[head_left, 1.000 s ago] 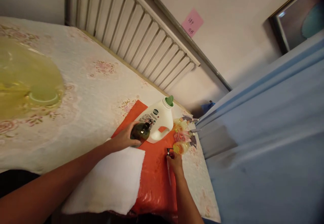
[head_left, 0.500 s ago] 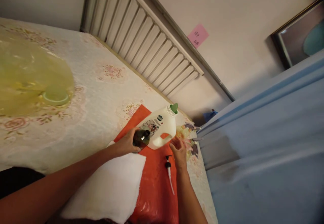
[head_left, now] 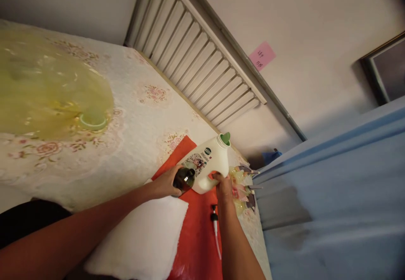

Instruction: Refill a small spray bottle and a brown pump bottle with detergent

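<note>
My left hand (head_left: 165, 182) is wrapped round a dark green bottle (head_left: 184, 179) with no top on it, standing on an orange plastic sheet (head_left: 198, 221). My right hand (head_left: 223, 184) grips the handle of a white detergent jug (head_left: 207, 162) with a green cap (head_left: 225, 138), right beside the bottle. A black pump head with a white tube (head_left: 215, 231) lies loose on the orange sheet just below my right wrist.
A white cloth (head_left: 144, 240) lies under my left forearm. Small spray bottles (head_left: 242, 183) stand at the table's right edge. A yellow translucent cover (head_left: 47, 94) sits on the floral tablecloth (head_left: 133, 136) at left. A radiator (head_left: 199, 60) and blue fabric (head_left: 332, 195) border the table.
My right hand let go of the pump head, left it on the orange sheet, and moved up to grip the white jug's handle. My left hand stayed on the dark bottle.
</note>
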Available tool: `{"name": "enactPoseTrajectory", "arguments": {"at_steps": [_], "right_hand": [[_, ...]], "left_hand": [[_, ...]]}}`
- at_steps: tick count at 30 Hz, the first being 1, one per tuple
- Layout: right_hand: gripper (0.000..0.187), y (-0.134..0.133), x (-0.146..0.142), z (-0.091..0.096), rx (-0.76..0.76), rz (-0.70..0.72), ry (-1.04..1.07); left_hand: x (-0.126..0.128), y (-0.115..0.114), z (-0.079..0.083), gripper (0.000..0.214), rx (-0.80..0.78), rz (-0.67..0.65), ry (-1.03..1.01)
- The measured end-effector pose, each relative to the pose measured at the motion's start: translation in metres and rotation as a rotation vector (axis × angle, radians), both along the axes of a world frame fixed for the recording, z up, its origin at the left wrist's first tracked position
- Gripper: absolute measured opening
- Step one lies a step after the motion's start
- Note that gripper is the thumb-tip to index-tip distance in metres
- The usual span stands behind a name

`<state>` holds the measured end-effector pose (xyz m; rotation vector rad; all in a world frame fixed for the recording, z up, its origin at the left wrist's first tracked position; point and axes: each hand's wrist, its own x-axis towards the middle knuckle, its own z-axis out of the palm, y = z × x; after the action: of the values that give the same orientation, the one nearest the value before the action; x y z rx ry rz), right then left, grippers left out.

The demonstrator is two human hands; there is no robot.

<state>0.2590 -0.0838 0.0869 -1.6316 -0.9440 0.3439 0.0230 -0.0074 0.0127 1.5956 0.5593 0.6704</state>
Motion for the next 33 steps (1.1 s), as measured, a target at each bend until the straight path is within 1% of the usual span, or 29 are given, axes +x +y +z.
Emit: {"name": "enactPoseTrajectory", "arguments": {"at_steps": [3,6,9,12,15,18,20,23,26,30,33], "right_hand": [[0.026,0.009,0.002,0.013,0.019,-0.038,0.048],[0.024,0.009,0.007,0.033,0.039,-0.081,0.051],[0.021,0.000,0.013,0.060,0.040,-0.124,0.027],[0.020,-0.015,0.018,0.090,0.004,-0.152,-0.019],[0.022,-0.036,0.016,0.118,-0.075,-0.163,-0.095],[0.022,-0.059,0.009,0.142,-0.263,-0.157,-0.256],[0.023,-0.074,0.002,0.153,-0.369,-0.148,-0.340],[0.023,-0.094,-0.010,0.166,-0.501,-0.130,-0.461],[0.024,-0.108,-0.019,0.174,-0.617,-0.088,-0.536],[0.028,-0.119,-0.026,0.178,-0.738,-0.029,-0.577],[0.029,-0.122,-0.025,0.178,-0.833,-0.006,-0.656]], "left_hand": [[-0.001,0.000,0.000,0.087,0.000,-0.013,-0.008],[0.000,0.000,0.001,0.083,0.012,-0.005,-0.007],[0.000,0.000,0.001,0.082,0.028,0.010,0.003],[0.000,-0.001,0.001,0.079,0.019,0.003,-0.026],[0.000,-0.001,0.001,0.079,0.018,0.003,-0.033],[0.001,0.000,0.000,0.080,0.042,0.012,-0.014],[0.002,0.001,-0.003,0.080,0.062,0.016,-0.011],[0.005,0.002,-0.007,0.077,0.098,0.026,-0.006],[0.007,0.002,-0.011,0.078,0.139,0.039,0.001],[0.009,0.002,-0.015,0.085,0.164,0.066,0.055],[0.008,0.002,-0.015,0.087,0.169,0.066,0.070]]}}
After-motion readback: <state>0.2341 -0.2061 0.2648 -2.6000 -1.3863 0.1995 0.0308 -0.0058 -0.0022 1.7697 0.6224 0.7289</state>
